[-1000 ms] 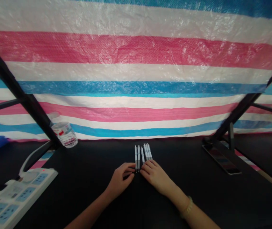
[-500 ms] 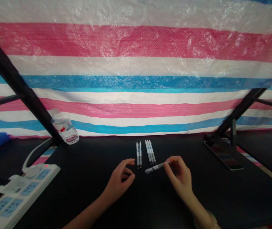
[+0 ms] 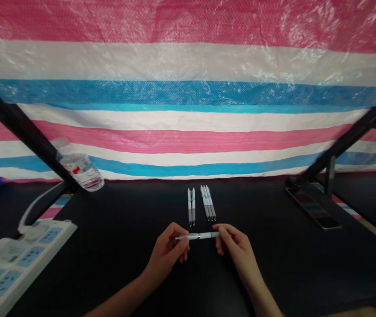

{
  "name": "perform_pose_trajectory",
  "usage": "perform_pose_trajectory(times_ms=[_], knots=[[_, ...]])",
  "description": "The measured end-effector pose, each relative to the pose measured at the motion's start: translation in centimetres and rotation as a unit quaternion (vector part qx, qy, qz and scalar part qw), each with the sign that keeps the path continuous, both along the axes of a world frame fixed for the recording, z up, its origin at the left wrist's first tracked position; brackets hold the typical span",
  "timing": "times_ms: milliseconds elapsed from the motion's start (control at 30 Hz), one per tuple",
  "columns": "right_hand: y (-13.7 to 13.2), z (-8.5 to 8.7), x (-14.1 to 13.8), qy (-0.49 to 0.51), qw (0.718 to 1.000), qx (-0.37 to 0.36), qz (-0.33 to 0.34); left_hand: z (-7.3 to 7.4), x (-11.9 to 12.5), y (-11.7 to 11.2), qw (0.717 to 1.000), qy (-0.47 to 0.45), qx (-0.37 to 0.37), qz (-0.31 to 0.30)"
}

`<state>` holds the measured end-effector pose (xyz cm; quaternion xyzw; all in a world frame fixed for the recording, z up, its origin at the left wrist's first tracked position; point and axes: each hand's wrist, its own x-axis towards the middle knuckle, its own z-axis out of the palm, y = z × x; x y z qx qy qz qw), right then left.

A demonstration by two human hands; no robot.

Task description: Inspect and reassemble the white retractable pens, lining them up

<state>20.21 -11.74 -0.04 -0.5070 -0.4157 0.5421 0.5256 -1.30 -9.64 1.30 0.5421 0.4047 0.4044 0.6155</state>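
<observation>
A white and grey pen (image 3: 198, 236) lies crosswise in the air just above the black table (image 3: 128, 246), held at both ends. My left hand (image 3: 168, 255) pinches its left end and my right hand (image 3: 236, 248) pinches its right end. Just beyond them, two pens (image 3: 191, 206) lie side by side on the table. To their right lies a group of three pens (image 3: 208, 203), pointing away from me.
A white power strip (image 3: 12, 259) with blue sockets sits at the near left. A water bottle (image 3: 79, 169) leans by a black frame bar. A phone (image 3: 313, 208) lies at the right. A striped tarp (image 3: 188, 88) hangs behind the table.
My right hand lifted one pen out of the row and turned it crosswise. My left hand then closed on its other end. The camera tilted down slightly.
</observation>
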Motion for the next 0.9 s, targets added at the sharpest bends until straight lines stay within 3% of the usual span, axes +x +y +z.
perform_pose_trajectory(times_ms=[133, 367, 467, 633, 767, 900], knots=[[0.0, 0.2, 0.1, -0.066, 0.995, -0.023, 0.068, -0.3, 0.2, -0.6, 0.998, -0.031, -0.029, 0.042], [-0.7, 1.3, -0.2, -0.141, 0.988, 0.065, -0.011, -0.1, 0.5, -0.5, 0.995, -0.032, -0.075, 0.063], [-0.7, 1.2, -0.3, -0.128, 0.989, 0.070, -0.008, -0.3, 0.3, -0.3, 0.993, -0.051, -0.081, 0.067], [-0.4, 0.6, 0.0, -0.059, 0.997, -0.009, 0.054, -0.6, 0.0, -0.3, 0.991, -0.083, -0.072, 0.077], [-0.3, 0.6, 0.3, 0.001, 0.998, -0.003, 0.068, -0.7, -0.1, -0.1, 0.990, -0.091, -0.068, 0.082], [-0.3, 0.9, 0.3, -0.050, 0.996, -0.027, 0.063, -0.9, -0.2, -0.1, 0.991, -0.080, -0.066, 0.083]])
